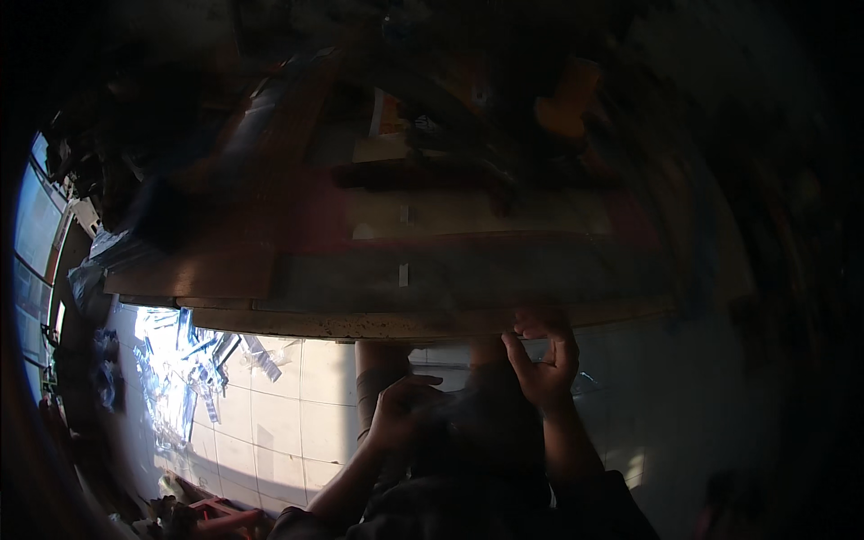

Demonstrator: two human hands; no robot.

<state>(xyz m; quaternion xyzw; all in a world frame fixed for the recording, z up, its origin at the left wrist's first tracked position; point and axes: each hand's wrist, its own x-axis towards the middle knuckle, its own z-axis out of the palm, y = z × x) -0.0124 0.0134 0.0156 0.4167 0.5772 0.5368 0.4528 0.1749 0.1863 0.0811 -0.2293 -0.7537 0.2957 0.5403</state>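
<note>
Dark clothing between left hand and right hand, tabletop ahead.
Half-curled, the right is at the tabletop's edge; the left bends loosely, a pale strip well ahead of it; whether either holds anything, I cannot tell.

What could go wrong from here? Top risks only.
1. The right hand is right at the worn front edge of the table; it might scrape or snag there.
2. The tabletop is dim, so the small pale piece lying near that edge could be overlooked or knocked.
3. Loose strips litter the sunlit floor to the left; someone might slip on them.
</note>
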